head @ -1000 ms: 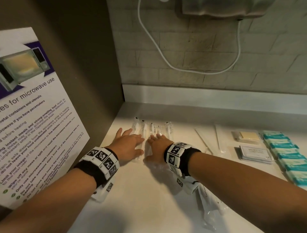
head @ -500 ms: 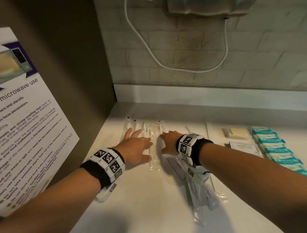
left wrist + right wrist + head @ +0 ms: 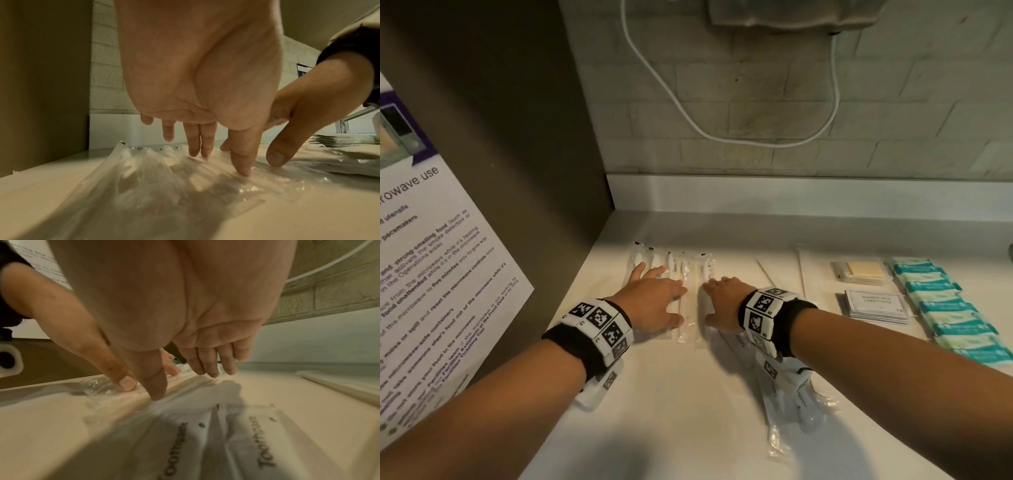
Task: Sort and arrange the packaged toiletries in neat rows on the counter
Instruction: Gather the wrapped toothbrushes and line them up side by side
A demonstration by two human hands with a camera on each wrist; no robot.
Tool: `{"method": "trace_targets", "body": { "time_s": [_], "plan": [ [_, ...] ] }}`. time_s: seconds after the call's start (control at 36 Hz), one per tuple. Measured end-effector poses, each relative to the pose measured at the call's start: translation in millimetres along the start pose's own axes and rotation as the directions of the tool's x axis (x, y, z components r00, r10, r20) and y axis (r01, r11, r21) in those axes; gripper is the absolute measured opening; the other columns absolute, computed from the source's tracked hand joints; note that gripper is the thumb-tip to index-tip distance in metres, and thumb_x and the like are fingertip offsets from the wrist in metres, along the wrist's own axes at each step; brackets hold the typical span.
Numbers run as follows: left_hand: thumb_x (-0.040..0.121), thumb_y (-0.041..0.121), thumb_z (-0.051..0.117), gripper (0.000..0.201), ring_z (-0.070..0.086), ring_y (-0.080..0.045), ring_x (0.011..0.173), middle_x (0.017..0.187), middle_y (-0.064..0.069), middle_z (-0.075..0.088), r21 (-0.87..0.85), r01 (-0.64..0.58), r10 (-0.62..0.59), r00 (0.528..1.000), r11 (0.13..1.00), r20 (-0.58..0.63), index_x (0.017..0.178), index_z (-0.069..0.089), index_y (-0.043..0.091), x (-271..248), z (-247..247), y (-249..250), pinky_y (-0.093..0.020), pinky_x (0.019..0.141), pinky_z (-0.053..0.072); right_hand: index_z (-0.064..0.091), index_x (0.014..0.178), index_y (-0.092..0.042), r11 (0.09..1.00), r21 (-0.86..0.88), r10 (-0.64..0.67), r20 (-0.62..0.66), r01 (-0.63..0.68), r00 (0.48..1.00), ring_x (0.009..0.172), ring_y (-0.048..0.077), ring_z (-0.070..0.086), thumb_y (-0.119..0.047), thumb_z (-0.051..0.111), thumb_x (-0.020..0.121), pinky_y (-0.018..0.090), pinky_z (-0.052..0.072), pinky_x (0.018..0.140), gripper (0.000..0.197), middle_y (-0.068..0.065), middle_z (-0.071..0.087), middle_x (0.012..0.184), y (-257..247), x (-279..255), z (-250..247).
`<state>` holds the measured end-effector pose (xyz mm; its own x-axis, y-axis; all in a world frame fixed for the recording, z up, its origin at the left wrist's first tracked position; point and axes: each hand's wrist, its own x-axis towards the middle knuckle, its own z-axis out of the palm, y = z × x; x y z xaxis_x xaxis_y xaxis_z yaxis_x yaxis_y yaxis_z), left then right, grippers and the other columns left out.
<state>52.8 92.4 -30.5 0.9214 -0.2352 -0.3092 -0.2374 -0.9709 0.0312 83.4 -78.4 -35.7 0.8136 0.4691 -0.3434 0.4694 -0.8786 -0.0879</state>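
Observation:
Several clear-wrapped toothbrushes (image 3: 685, 274) lie side by side on the white counter (image 3: 671, 411) near the back left corner. My left hand (image 3: 654, 294) rests flat on the left ones, its straight fingers (image 3: 205, 146) and thumb pressing the plastic wraps (image 3: 154, 170). My right hand (image 3: 722, 301) lies flat on the right ones, fingers (image 3: 211, 368) straight, thumb down on a wrap. Neither hand grips anything. Wrapped toothpaste packs (image 3: 787, 394) lie under my right wrist; their labels (image 3: 265, 443) show in the right wrist view.
To the right lie thin white sachets (image 3: 784, 274), a beige packet (image 3: 863, 270), shampoo sachets (image 3: 876, 305) and a row of teal bars (image 3: 948, 308). A brown panel with a microwave notice (image 3: 431, 291) bounds the left. A tiled wall with a white cable (image 3: 688, 113) stands behind.
My hands have parted slightly, leaving one wrapped toothbrush showing between them; the right hand slid right. The view has also shifted.

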Motion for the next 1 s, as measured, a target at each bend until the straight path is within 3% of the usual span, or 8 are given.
{"method": "trace_targets", "body": {
  "time_s": [0.39,0.58,0.78,0.89,1.0],
  "plan": [
    [0.091,0.053,0.054,0.066,0.004,-0.017,0.151,0.159,0.011,0.028,-0.038,0.003,-0.003,1.0,0.999,0.0,0.15,0.033,0.031,4,3,-2,-0.045,0.119,-0.008,0.031,0.147,-0.012,1.0,0.017,0.002,0.003,-0.002,1.0,0.136,0.028,0.036,-0.036,0.055,0.088,0.044,0.035,0.11,0.067,0.007,0.037,0.15,6,0,2],
    [0.089,0.052,0.057,0.066,0.004,-0.016,0.151,0.159,0.011,0.028,-0.073,0.01,-0.011,1.0,0.997,-0.006,0.148,0.036,0.032,5,2,-1,-0.043,0.12,-0.009,0.038,0.142,-0.012,0.998,0.064,0.001,0.005,-0.001,1.0,0.124,0.027,0.046,-0.033,0.058,0.088,0.042,0.043,0.101,0.062,0.007,0.048,0.14,5,-6,-3],
    [0.089,0.052,0.058,0.065,0.008,-0.015,0.151,0.157,0.01,0.032,-0.112,0.006,-0.014,0.998,0.994,-0.068,0.147,0.037,0.034,2,-3,2,-0.046,0.119,-0.007,0.034,0.147,-0.013,0.996,0.086,-0.025,-0.05,0.03,0.998,0.131,0.027,0.044,-0.041,0.051,0.095,0.04,0.038,0.106,0.062,0.007,0.041,0.148,13,-22,-17],
    [0.09,0.049,0.059,0.055,0.021,-0.015,0.146,0.152,0.011,0.041,-0.173,-0.053,0.022,0.984,0.983,-0.178,0.142,0.045,0.037,-4,-13,12,-0.042,0.118,0.005,0.033,0.147,-0.018,0.991,0.131,-0.012,-0.025,0.015,1.0,0.125,0.023,0.05,-0.041,0.053,0.094,0.037,0.042,0.103,0.061,0.004,0.047,0.144,30,-39,-30],
    [0.092,0.041,0.06,0.037,0.036,-0.013,0.131,0.135,0.011,0.055,-0.214,-0.177,0.111,0.951,0.961,-0.289,0.13,0.057,0.036,-8,-18,35,-0.039,0.113,0.019,0.038,0.143,-0.02,0.993,0.115,-0.008,0.05,0.003,0.999,0.12,0.02,0.054,-0.037,0.061,0.09,0.035,0.043,0.102,0.06,0.0,0.052,0.139,47,-57,-33]
  ]
}}
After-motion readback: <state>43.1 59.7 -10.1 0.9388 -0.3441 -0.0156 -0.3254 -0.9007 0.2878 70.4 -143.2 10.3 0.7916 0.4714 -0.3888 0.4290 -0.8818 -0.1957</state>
